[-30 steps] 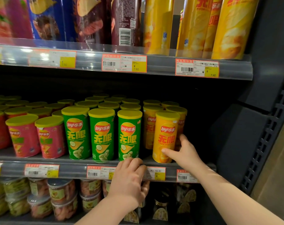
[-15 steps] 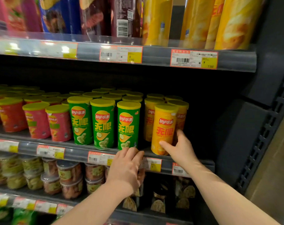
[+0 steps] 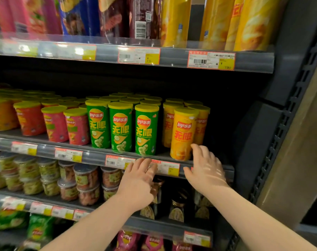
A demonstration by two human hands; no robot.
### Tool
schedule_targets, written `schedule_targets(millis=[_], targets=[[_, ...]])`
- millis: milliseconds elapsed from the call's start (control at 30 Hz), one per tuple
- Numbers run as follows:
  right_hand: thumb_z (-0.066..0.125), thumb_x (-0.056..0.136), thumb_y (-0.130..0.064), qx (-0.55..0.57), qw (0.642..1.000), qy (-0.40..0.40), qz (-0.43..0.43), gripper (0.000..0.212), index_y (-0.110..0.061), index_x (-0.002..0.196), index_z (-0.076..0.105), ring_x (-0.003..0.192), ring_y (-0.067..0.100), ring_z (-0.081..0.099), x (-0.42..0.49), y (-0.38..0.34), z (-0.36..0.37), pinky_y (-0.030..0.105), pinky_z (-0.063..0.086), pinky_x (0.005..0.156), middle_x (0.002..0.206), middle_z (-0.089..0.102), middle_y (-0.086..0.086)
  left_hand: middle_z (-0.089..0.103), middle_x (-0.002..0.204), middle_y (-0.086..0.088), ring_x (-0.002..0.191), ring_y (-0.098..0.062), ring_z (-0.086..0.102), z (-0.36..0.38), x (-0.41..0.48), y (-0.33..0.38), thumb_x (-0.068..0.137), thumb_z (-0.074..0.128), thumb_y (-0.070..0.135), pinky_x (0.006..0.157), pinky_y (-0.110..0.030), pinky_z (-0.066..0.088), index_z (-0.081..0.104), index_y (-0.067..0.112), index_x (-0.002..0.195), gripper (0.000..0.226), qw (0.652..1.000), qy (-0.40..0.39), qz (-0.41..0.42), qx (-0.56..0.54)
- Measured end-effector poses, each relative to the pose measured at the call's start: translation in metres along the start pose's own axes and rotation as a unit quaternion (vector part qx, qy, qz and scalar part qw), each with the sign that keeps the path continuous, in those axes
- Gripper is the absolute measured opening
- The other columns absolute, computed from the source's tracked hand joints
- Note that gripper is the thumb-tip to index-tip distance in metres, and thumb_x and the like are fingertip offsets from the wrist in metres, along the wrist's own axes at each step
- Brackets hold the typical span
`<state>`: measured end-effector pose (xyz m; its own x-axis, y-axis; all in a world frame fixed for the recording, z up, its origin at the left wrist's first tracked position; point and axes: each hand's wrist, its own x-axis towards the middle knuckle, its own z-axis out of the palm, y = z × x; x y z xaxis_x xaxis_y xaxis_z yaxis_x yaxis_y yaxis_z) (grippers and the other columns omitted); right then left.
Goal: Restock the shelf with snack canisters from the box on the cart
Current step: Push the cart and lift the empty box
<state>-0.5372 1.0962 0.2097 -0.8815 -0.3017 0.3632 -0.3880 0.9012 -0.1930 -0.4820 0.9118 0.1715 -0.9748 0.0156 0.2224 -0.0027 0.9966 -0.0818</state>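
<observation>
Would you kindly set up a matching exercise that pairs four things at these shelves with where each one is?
Things:
1. front yellow canister
2. green canisters
3. left hand
4. tall yellow canisters

Places:
A. three across the front of the middle shelf, left of the yellow ones
B. standing on the top shelf
C. at the middle shelf's front edge, right hand beside its base
D. over the middle shelf's price tags

Pairs: 1-C, 2-A, 3-D, 4-B

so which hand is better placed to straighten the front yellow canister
Probably right: the right hand is open beside the front yellow canister; the left hand lies lower on the shelf rail.
</observation>
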Motion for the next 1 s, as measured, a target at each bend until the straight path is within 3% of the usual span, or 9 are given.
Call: schedule_targets(millis=[100, 200, 333, 533, 800, 1000], targets=[[0.046, 0.093, -0.040, -0.066, 0.996, -0.032, -0.055, 0.054, -0.026, 0.141, 0.028, 0.129, 0.022, 0.033, -0.018, -0.011, 0.003, 0.036, 0.025, 0.108, 0.140, 0.033, -0.002, 0.028, 0.153, -0.004, 0.141, -0.025, 0.022, 0.001, -0.020, -0.011, 0.079, 0.040, 0.044, 0.115, -0.040, 0.016, 0.026, 0.022, 0.148, 0.074, 1.000, 0.002, 0.005, -0.014], [0.045, 0.093, -0.041, -0.110, 0.987, -0.076, -0.092, 0.053, -0.022, 0.141, 0.034, 0.131, 0.025, 0.033, -0.033, -0.035, 0.013, 0.039, 0.023, 0.110, 0.142, 0.037, 0.000, 0.038, 0.144, -0.004, 0.133, -0.025, 0.034, 0.005, -0.045, -0.028, 0.084, 0.045, 0.043, 0.110, -0.039, 0.026, 0.033, 0.020, 0.144, 0.065, 1.000, -0.004, 0.003, -0.016], [0.052, 0.089, -0.036, -0.119, 0.976, -0.096, -0.157, 0.049, -0.019, 0.134, 0.047, 0.128, 0.028, 0.042, -0.053, -0.078, 0.032, 0.043, 0.028, 0.107, 0.136, 0.049, 0.005, 0.034, 0.144, -0.003, 0.133, -0.025, 0.031, 0.011, -0.087, -0.060, 0.090, 0.045, 0.044, 0.109, -0.040, 0.028, 0.027, 0.020, 0.144, 0.062, 0.999, -0.043, -0.012, -0.010], [0.046, 0.093, -0.039, -0.138, 0.951, -0.155, -0.231, 0.049, -0.019, 0.137, 0.039, 0.128, 0.027, 0.038, -0.085, -0.158, 0.058, 0.044, 0.026, 0.108, 0.137, 0.044, 0.004, 0.038, 0.141, -0.003, 0.130, -0.025, 0.034, 0.019, -0.161, -0.116, 0.091, 0.048, 0.044, 0.107, -0.040, 0.032, 0.031, 0.019, 0.142, 0.059, 0.993, -0.085, -0.079, -0.023], [0.049, 0.091, -0.038, -0.125, 0.911, -0.227, -0.322, 0.045, -0.020, 0.132, 0.044, 0.126, 0.029, 0.039, -0.148, -0.280, 0.092, 0.048, 0.027, 0.107, 0.134, 0.045, 0.006, 0.040, 0.139, -0.005, 0.127, -0.027, 0.039, 0.031, -0.292, -0.188, 0.091, 0.048, 0.048, 0.098, -0.040, 0.039, 0.033, 0.019, 0.139, 0.058, 0.972, -0.155, -0.177, -0.017], [0.048, 0.092, -0.037, -0.109, 0.883, -0.247, -0.385, 0.040, -0.019, 0.128, 0.045, 0.122, 0.028, 0.041, -0.197, -0.358, 0.109, 0.045, 0.028, 0.106, 0.129, 0.047, 0.005, 0.046, 0.127, -0.003, 0.120, -0.027, 0.044, 0.029, -0.387, -0.230, 0.089, 0.048, 0.047, 0.095, -0.040, 0.042, 0.040, 0.020, 0.130, 0.049, 0.952, -0.167, -0.256, -0.020]])
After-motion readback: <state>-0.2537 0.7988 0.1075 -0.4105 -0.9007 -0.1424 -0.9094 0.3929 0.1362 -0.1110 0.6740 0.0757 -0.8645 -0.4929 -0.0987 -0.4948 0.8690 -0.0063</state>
